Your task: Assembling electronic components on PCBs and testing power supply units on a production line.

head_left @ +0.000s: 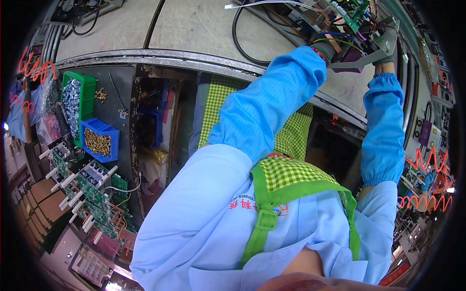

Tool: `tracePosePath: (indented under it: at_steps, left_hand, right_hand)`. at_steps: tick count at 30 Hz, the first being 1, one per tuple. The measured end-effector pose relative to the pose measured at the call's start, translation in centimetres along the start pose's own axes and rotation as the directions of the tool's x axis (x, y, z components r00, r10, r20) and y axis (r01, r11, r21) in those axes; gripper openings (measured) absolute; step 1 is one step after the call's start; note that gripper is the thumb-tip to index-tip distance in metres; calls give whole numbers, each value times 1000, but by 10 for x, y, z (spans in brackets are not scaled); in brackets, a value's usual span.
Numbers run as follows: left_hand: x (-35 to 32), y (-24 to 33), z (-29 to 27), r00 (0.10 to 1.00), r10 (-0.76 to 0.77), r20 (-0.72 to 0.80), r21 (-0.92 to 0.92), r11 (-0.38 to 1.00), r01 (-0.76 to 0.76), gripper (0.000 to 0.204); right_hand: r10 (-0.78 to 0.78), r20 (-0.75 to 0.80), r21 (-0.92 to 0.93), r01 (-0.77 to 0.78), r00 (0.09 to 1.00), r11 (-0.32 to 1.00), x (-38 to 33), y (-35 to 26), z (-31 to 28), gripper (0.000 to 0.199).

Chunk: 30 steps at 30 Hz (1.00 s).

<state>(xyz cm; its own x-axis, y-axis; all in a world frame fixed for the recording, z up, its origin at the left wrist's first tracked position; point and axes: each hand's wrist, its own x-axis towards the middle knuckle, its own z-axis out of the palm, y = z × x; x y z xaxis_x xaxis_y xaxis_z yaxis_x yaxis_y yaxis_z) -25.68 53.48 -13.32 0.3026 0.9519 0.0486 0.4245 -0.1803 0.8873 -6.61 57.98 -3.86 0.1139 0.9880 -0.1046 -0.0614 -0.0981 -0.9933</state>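
Observation:
My left hand (328, 50), in a dark glove, reaches into the near side of an electrical unit (310, 22) at the upper right. Its fingers are hidden among blue and yellow-green wires. My right hand (384, 60), also gloved, grips the right part of a grey angled panel (361, 62) from its near side. Purple parts show along that panel's inner edge. A green circuit board (353, 13) with red and black wires stands just beyond both hands. Blue sleeves cover both forearms.
A metal-edged workbench (194, 34) carries a thick black cable (235, 36). On the left, a green bin (87, 97) holds silvery hardware and a blue bin (114, 145) holds brass fasteners. Several circuit boards (92, 189) sit nearer. Orange coiled hoses (427, 162) hang at the right.

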Motion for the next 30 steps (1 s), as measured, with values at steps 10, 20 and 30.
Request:
tracePosePath:
  at_steps: [10,20,30]
  left_hand:
    - [8,-19,19,997,74,-5,-7,997,-74,43]
    - [9,-4,9,991,79,112,-24,997,-76,41]
    - [-17,-8,10,983,72,170,1,997,-73,39]
  right_hand:
    - [-12,9,16,12,1000,1000,0,1,0,44]
    - [-41,-91,72,47,995,996,-10,7,12,41]
    - [105,-33,196,-97,994,976,-50,-8,31,43]
